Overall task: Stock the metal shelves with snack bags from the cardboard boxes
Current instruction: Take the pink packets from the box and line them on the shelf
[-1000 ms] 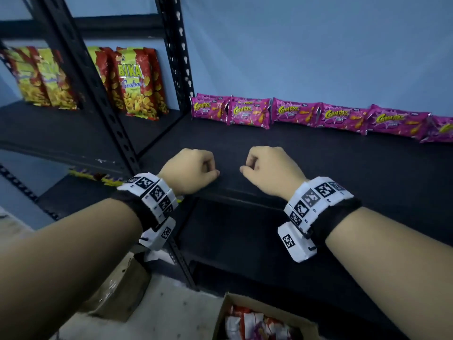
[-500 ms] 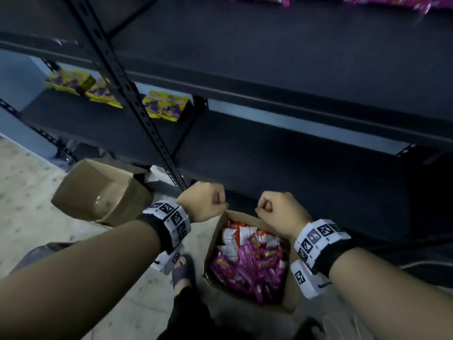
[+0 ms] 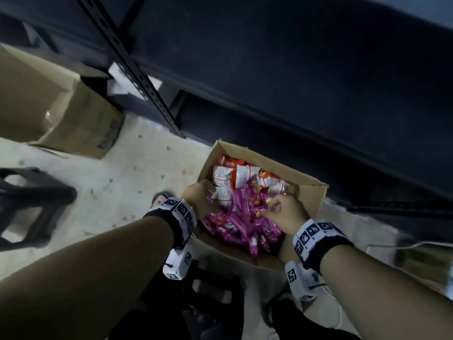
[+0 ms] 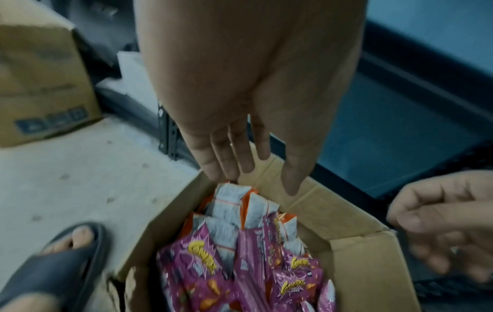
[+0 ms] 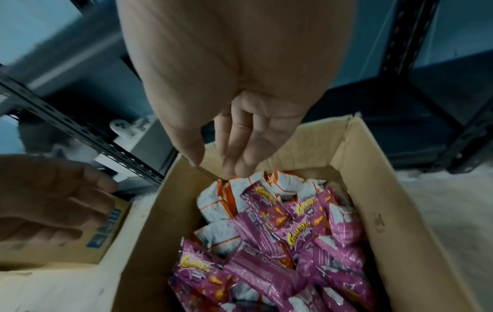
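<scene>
- Open cardboard box down on the pale floor, right in front of the dark metal shelves, flaps up, stuffed with snack bags.
- Mostly shiny pink bags with a yellow cartoon logo and little orange snack shapes printed on, piled loose and crossing over each other at all angles.
- Toward the far end of the box, just under both sets of fingertips, a clump of white bags with orange edges, standing more or less on end.
- Left hand reaching over the near-left rim, fingers straight and a bit spread, tips right at the top of the white-and-orange bags; nothing gripped as far as the left wrist view shows.
- Right hand over the pink pile, fingers loosely bent and pointing down, thumb close to the fingertips; looks empty in the right wrist view, though in the head view hard to tell if touching a pink bag or just above it.
- Left of the left hand, well apart: second cardboard box, tipped on its side against the shelf upright.
- Nearer than the left hand: dark sandal on a foot, just beside the box corner.
- Far left, a black plastic stool.
</scene>
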Available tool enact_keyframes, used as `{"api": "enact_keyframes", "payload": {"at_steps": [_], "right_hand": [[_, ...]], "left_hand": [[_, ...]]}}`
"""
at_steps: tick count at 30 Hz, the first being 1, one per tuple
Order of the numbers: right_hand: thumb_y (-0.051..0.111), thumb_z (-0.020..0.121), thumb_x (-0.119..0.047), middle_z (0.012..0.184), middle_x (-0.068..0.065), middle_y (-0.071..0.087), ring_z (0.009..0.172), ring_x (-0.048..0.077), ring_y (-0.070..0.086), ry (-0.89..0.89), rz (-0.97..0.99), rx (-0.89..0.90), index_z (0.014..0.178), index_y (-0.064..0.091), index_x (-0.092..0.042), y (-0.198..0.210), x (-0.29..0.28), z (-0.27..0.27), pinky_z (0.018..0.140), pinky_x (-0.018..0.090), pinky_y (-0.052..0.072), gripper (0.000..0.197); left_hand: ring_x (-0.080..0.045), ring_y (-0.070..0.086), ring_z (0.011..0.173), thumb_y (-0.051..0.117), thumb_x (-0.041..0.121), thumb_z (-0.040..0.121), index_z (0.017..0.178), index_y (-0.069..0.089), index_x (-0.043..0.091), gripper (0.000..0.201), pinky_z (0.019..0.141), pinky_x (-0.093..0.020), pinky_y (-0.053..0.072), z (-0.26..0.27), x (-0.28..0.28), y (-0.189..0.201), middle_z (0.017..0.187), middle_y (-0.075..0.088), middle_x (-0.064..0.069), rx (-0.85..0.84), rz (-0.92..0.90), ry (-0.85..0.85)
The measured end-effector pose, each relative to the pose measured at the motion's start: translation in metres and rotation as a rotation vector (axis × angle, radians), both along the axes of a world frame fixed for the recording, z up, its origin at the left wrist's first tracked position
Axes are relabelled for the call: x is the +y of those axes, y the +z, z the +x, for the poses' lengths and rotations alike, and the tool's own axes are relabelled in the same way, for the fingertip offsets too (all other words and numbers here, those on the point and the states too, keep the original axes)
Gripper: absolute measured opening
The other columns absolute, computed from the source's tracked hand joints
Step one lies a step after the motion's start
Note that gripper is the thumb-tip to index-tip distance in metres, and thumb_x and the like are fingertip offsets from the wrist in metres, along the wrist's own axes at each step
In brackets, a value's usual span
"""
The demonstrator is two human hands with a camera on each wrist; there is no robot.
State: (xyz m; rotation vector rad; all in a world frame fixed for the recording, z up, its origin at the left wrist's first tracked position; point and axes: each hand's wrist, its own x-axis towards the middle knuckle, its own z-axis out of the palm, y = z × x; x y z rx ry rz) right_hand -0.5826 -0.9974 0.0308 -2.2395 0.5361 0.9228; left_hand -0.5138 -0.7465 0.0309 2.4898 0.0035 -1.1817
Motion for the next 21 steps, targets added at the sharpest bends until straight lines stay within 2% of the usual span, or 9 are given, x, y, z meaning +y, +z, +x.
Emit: {"api": "enact_keyframes", "payload": {"at_steps": [2, 4, 7, 9, 11, 14, 17, 19, 21], "right_hand": [[0.083, 0.083, -0.039, 0.093, -0.002, 0.067, 0.083, 0.015, 0.065, -0.039, 0.017, 0.069, 0.104, 0.062, -0.02, -0.044, 0.001, 0.005, 0.069, 0.029, 0.052, 0.035], [0.087, 0.079, -0.042, 0.112, 0.002, 0.067, 0.1, 0.02, 0.066, -0.083, 0.046, 0.116, 0.125, 0.057, -0.018, -0.088, 0.002, 0.009, 0.087, 0.036, 0.057, 0.06], [0.088, 0.078, -0.043, 0.14, 0.008, 0.057, 0.125, 0.027, 0.058, -0.123, 0.036, 0.111, 0.147, 0.045, -0.014, -0.143, 0.006, 0.017, 0.105, 0.042, 0.05, 0.086], [0.087, 0.08, -0.041, 0.149, 0.009, 0.05, 0.133, 0.029, 0.052, -0.148, 0.014, 0.107, 0.152, 0.039, -0.012, -0.176, 0.01, 0.022, 0.109, 0.039, 0.046, 0.091], [0.087, 0.081, -0.037, 0.151, 0.01, 0.049, 0.135, 0.031, 0.051, -0.175, -0.006, 0.102, 0.153, 0.036, -0.012, -0.204, 0.017, 0.029, 0.106, 0.039, 0.044, 0.092], [0.09, 0.077, -0.032, 0.144, 0.01, 0.054, 0.13, 0.034, 0.056, -0.199, -0.047, 0.095, 0.149, 0.037, -0.012, -0.24, 0.029, 0.038, 0.104, 0.042, 0.05, 0.091], [0.088, 0.079, -0.034, 0.137, 0.012, 0.059, 0.124, 0.037, 0.06, -0.2, -0.139, 0.071, 0.143, 0.041, -0.01, -0.257, 0.036, 0.046, 0.096, 0.042, 0.054, 0.083], [0.083, 0.083, -0.046, 0.14, 0.014, 0.058, 0.127, 0.038, 0.057, -0.124, -0.172, 0.072, 0.145, 0.044, -0.008, -0.26, 0.036, 0.049, 0.098, 0.043, 0.05, 0.082], [0.076, 0.086, -0.055, 0.147, 0.015, 0.053, 0.135, 0.039, 0.05, -0.059, -0.183, 0.075, 0.15, 0.043, -0.008, -0.263, 0.033, 0.051, 0.111, 0.046, 0.044, 0.086]], "left_hand": [[-0.022, 0.061, 0.102, 0.089, 0.025, 0.072, 0.133, 0.057, 0.019, 0.069, 0.076, -0.026, 0.042, -0.007, 0.002, -0.046, 0.122, 0.065, -0.002, 0.007, -0.004, 0.066], [-0.027, 0.062, 0.115, 0.089, 0.024, 0.073, 0.14, 0.051, 0.021, 0.077, 0.087, -0.031, 0.049, -0.011, 0.004, -0.089, 0.132, 0.062, -0.006, 0.022, 0.003, 0.112], [-0.036, 0.058, 0.124, 0.079, 0.026, 0.084, 0.153, 0.035, 0.022, 0.082, 0.1, -0.039, 0.049, -0.013, 0.003, -0.142, 0.141, 0.054, -0.016, 0.108, 0.054, 0.118], [-0.038, 0.055, 0.128, 0.072, 0.023, 0.09, 0.156, 0.028, 0.018, 0.08, 0.103, -0.041, 0.046, -0.015, 0.0, -0.168, 0.145, 0.052, -0.018, 0.152, 0.082, 0.13], [-0.037, 0.055, 0.129, 0.07, 0.021, 0.09, 0.156, 0.028, 0.017, 0.078, 0.104, -0.04, 0.046, -0.023, -0.003, -0.189, 0.145, 0.052, -0.016, 0.148, 0.116, 0.125], [-0.04, 0.054, 0.128, 0.062, 0.016, 0.09, 0.152, 0.031, 0.017, 0.07, 0.107, -0.045, 0.044, -0.031, -0.005, -0.207, 0.142, 0.051, -0.018, 0.087, 0.134, 0.096], [-0.043, 0.054, 0.125, 0.055, 0.005, 0.088, 0.148, 0.032, 0.013, 0.064, 0.105, -0.05, 0.046, -0.028, -0.007, -0.209, 0.136, 0.048, -0.022, 0.065, 0.173, 0.041], [-0.041, 0.056, 0.122, 0.06, 0.01, 0.09, 0.143, 0.044, 0.012, 0.056, 0.101, -0.047, 0.049, -0.024, -0.007, -0.206, 0.134, 0.051, -0.02, 0.069, 0.195, -0.021], [-0.035, 0.063, 0.114, 0.068, 0.02, 0.091, 0.128, 0.063, 0.011, 0.039, 0.088, -0.037, 0.051, -0.019, -0.007, -0.199, 0.126, 0.062, -0.016, 0.084, 0.203, -0.087]]}}
